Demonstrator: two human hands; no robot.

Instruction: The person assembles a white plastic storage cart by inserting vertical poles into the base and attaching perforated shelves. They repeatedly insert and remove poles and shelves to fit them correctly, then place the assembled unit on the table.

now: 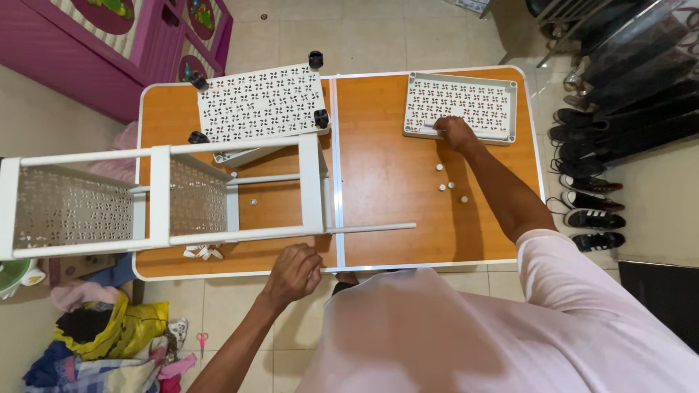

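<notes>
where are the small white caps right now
In the head view, the small white caps lie loose on the orange table's right half, just below the right hand and perforated tray.

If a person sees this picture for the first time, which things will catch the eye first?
First, the white rack frame lying on its side across the left of the orange table, with the left hand at the table's near edge. Next, the right hand rests on a white perforated tray at the far right.

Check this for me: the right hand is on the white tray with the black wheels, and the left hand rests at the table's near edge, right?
Not quite. In the head view the right hand is on the wheel-less tray; the wheeled tray lies apart. The left hand is at the table edge.
</notes>
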